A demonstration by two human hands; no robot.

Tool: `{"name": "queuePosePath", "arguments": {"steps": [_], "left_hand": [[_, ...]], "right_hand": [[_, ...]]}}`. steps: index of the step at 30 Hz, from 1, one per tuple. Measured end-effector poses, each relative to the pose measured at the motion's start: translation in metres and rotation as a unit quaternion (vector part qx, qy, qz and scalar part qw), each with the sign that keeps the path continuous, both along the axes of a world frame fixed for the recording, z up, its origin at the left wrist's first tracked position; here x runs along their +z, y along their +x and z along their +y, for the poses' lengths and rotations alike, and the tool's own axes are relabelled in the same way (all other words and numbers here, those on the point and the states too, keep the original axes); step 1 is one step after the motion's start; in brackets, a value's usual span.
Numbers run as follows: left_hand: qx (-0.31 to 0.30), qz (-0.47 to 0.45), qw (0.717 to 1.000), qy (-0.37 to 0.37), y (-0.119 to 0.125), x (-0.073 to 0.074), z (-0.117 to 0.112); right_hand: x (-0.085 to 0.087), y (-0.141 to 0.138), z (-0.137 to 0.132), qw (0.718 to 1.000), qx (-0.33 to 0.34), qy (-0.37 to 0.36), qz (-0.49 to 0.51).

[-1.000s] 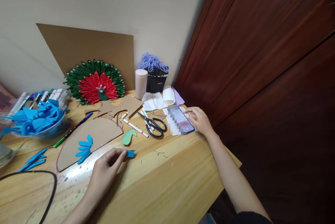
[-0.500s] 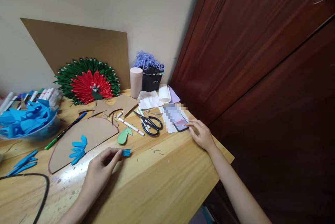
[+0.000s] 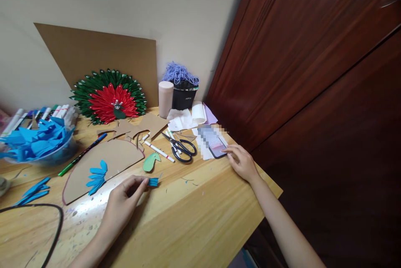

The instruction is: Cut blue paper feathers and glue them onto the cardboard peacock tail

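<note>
My left hand (image 3: pixel 123 201) rests on the wooden table (image 3: pixel 194 218) and pinches a small folded blue paper piece (image 3: pixel 153 182) between thumb and fingers. Just left of it lies a brown cardboard half-circle (image 3: pixel 122 157) with several blue paper petals (image 3: pixel 97 175) stuck on it. My right hand (image 3: pixel 242 161) lies near the table's right edge, fingers loosely spread, fingertips touching the near end of a phone (image 3: pixel 214 142) that lies on white paper. A green paper cutout (image 3: pixel 150 162) sits between the two hands.
Black scissors (image 3: pixel 181 149), white markers (image 3: pixel 161 152), a green pencil (image 3: pixel 82 155) and cardboard scraps lie mid-table. A bowl of blue paper pieces (image 3: pixel 37 142) stands left. A red-green paper fan (image 3: pixel 109 99), a cardboard sheet, a pink tube (image 3: pixel 165 99) and a black pot with yarn (image 3: pixel 185 88) stand by the wall. A dark wooden door is right.
My right hand slid from the phone's far right side toward me and now touches its near end. The left hand keeps its pinch on the blue piece. The camera shifted slightly.
</note>
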State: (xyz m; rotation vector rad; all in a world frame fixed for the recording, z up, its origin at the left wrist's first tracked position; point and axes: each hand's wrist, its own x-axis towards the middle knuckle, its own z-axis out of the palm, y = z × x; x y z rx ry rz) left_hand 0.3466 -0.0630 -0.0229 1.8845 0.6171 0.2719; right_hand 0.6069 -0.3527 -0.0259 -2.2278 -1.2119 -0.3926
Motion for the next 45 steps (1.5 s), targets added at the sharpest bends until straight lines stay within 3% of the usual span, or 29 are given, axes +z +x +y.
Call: {"name": "queuePosePath", "arguments": {"steps": [12,22,34,41,45], "left_hand": [[-0.003,0.001,1.000,0.005,0.000,-0.001,0.000],[0.001,-0.001,1.000,0.008,0.000,0.000,0.000],[0.000,-0.006,1.000,0.017,0.000,0.006,-0.002],[-0.003,0.000,1.000,0.008,-0.001,0.000,0.000],[-0.008,-0.007,1.000,0.005,-0.001,-0.003,0.001]], "right_hand": [[0.001,-0.002,-0.005,0.997,-0.030,0.047,-0.045],[0.002,-0.005,-0.007,0.996,-0.016,0.024,-0.082],[0.000,-0.005,-0.007,0.999,0.005,-0.007,-0.053],[0.000,-0.004,0.008,0.996,0.015,-0.085,0.001],[-0.004,0.004,0.026,0.998,0.038,-0.059,-0.003]]}}
